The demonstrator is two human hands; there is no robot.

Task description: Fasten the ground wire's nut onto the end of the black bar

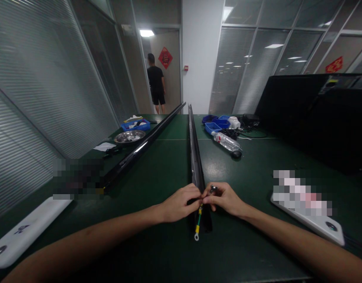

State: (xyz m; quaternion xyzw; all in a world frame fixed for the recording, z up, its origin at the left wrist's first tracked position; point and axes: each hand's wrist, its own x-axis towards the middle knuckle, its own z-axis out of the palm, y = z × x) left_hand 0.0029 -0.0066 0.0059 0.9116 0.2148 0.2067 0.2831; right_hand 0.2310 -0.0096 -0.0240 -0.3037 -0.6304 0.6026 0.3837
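A long black channel-shaped bar (195,161) runs away from me down the middle of the green table. Over its near end, the fingertips of both hands meet. My left hand (181,202) is closed in a pinch near a short green-yellow wire (199,216), whose ring terminal points toward me. My right hand (224,198) is closed too, with a small round metal piece (213,188) held among its fingers. The fingers hide the wire's upper end, so what the left fingertips pinch cannot be made out.
Another long black bar (139,148) lies diagonally at left, beside a metal bowl (130,137) and a blue basket (135,125). Blue bins (213,127) and a plastic bottle (227,142) lie at right. White devices (307,214) flank my arms. A person (156,80) stands beyond the table.
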